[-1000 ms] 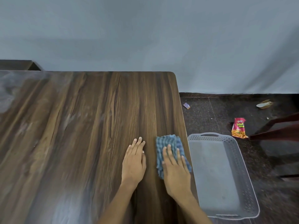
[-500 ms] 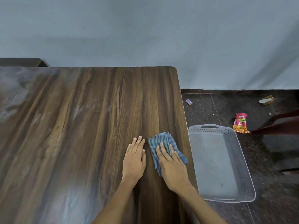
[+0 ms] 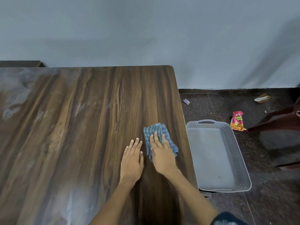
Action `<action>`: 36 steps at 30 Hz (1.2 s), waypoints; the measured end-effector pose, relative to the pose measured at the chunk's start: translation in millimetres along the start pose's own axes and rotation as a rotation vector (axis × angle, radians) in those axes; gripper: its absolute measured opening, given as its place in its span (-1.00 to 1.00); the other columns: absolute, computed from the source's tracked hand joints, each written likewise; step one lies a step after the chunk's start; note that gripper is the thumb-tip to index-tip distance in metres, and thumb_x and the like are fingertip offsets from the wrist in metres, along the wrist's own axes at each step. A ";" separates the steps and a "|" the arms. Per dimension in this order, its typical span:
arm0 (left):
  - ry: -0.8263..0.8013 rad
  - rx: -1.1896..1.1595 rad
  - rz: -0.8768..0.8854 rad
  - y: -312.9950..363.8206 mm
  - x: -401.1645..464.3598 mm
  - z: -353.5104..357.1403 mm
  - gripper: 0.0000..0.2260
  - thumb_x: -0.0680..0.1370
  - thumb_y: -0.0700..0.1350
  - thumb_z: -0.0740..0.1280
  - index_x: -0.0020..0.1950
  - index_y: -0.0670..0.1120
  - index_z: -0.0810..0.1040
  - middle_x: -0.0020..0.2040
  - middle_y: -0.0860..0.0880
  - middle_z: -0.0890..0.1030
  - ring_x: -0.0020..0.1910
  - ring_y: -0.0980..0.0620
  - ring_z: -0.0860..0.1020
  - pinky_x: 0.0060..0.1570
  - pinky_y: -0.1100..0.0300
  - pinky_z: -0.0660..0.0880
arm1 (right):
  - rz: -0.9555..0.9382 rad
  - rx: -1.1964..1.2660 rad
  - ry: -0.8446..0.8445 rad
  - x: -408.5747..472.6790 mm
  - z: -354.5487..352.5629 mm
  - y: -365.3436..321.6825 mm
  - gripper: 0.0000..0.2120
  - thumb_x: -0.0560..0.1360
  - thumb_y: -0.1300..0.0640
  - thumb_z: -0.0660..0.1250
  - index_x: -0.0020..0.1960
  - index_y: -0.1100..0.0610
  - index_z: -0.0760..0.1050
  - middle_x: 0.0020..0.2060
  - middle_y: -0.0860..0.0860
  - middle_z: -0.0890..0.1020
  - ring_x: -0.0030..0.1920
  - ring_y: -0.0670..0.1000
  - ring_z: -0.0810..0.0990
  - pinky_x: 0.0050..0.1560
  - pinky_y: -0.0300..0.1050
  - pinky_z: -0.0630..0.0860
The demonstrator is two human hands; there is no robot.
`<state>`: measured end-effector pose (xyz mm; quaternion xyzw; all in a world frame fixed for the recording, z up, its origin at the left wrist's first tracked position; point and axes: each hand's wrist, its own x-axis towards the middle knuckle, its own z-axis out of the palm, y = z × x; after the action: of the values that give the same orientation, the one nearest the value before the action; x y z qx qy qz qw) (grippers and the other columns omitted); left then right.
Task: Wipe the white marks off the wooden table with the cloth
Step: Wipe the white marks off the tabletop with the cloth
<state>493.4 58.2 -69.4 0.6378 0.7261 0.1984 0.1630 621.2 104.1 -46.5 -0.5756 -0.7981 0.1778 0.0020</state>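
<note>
Right hand (image 3: 162, 155) presses the cloth (image 3: 156, 132) flat on the bench (image 3: 81, 127), fingers straight; left hand (image 3: 132, 159) rests flat beside it. A grey basket (image 3: 240, 159) sits right, on the floor.

Both forearms reach fwd from the near edge over the wooden table (image 3: 81, 127), bare to past the elbow; a bit of dark sleeve (image 3: 227, 219) shows on the right arm at the near edge. Left hand (image 3: 132, 158) lies flat, palm down, fingers straight and close together, pointing twd the table's far edge, well in from its right edge. Right hand (image 3: 162, 154) sits just beside it, nearer the table's right edge, palm down, fingers straight and angled slightly left, pressing on the cloth (image 3: 158, 135). Right wrist bent a little; right forearm runs diagonally back twd the near right corner. Hands close but not touching.
</note>
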 end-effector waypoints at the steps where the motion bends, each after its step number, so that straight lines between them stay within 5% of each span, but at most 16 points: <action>1: 0.000 -0.004 0.000 -0.7 -1.2 -0.2 -0.60 0.63 -0.11 0.06 0.48 -0.06 0.20 0.50 0.03 0.18 0.46 0.19 -0.03 0.45 0.25 -0.10 | -0.052 -0.011 -0.024 -14.8 6.1 -1.0 -0.31 0.59 0.07 0.18 0.54 0.07 -0.19 0.54 0.02 -0.09 0.53 0.13 -0.17 0.48 0.01 -0.14; 7: -0.002 0.001 0.027 -2.5 -11.0 -3.8 -0.62 0.63 -0.11 0.06 0.46 -0.07 0.23 0.50 0.03 0.20 0.50 0.10 0.04 0.46 0.23 -0.07 | 0.115 -0.002 0.013 -62.7 3.8 45.7 -0.32 0.59 0.07 0.18 0.54 0.02 -0.16 0.53 -0.05 -0.14 0.53 0.10 -0.16 0.50 0.01 -0.09; 11: -0.005 0.029 0.013 -3.3 -15.6 -3.8 -0.61 0.64 -0.09 0.04 0.48 -0.06 0.20 0.51 0.04 0.17 0.50 0.11 0.03 0.46 0.22 -0.08 | 0.236 0.051 0.043 -19.1 -17.6 48.1 -0.50 0.65 0.10 -0.03 0.55 0.07 -0.11 0.55 0.00 -0.07 0.54 0.14 -0.14 0.50 0.01 -0.04; 20: -0.003 0.022 0.014 -5.2 -19.1 -1.7 -0.62 0.63 -0.11 0.08 0.45 -0.08 0.27 0.49 0.01 0.23 0.50 0.08 0.08 0.47 0.15 0.01 | -0.133 0.043 -0.032 -71.4 12.4 17.8 -0.51 0.64 0.06 0.00 0.54 0.05 0.00 0.54 -0.03 0.04 0.54 0.02 -0.07 0.49 -0.09 -0.16; 24: 0.002 0.006 0.003 -5.7 -20.5 1.0 -0.63 0.63 -0.12 0.07 0.45 -0.08 0.27 0.49 0.01 0.23 0.50 0.07 0.07 0.48 0.13 0.01 | -0.039 0.093 -0.051 -112.9 11.5 46.3 -0.51 0.64 0.04 -0.04 0.54 -0.06 -0.05 0.47 -0.22 -0.12 0.53 -0.02 -0.15 0.49 -0.10 -0.11; 30: 0.017 0.010 -0.026 -1.9 -33.4 2.6 -0.63 0.63 -0.13 0.07 0.45 -0.09 0.27 0.49 -0.01 0.23 0.50 0.05 0.08 0.48 0.12 -0.02 | 0.133 0.120 -0.015 -54.9 -14.1 54.2 -0.52 0.65 0.11 -0.01 0.54 0.06 0.00 0.55 -0.01 0.02 0.54 0.11 -0.11 0.51 0.00 -0.02; 36: 0.024 0.010 -0.027 -2.0 -45.2 3.9 -0.63 0.62 -0.15 0.09 0.44 -0.12 0.29 0.48 -0.04 0.25 0.50 0.01 0.11 0.46 0.09 0.02 | -0.033 0.123 0.004 -80.8 11.0 23.1 -0.52 0.63 0.12 0.03 0.53 0.11 0.06 0.53 0.02 0.11 0.54 0.13 -0.08 0.50 -0.03 -0.10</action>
<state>499.6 13.4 -74.5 0.6265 0.7374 0.2003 0.1540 667.4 33.0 -47.1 -0.5615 -0.7951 0.2254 0.0417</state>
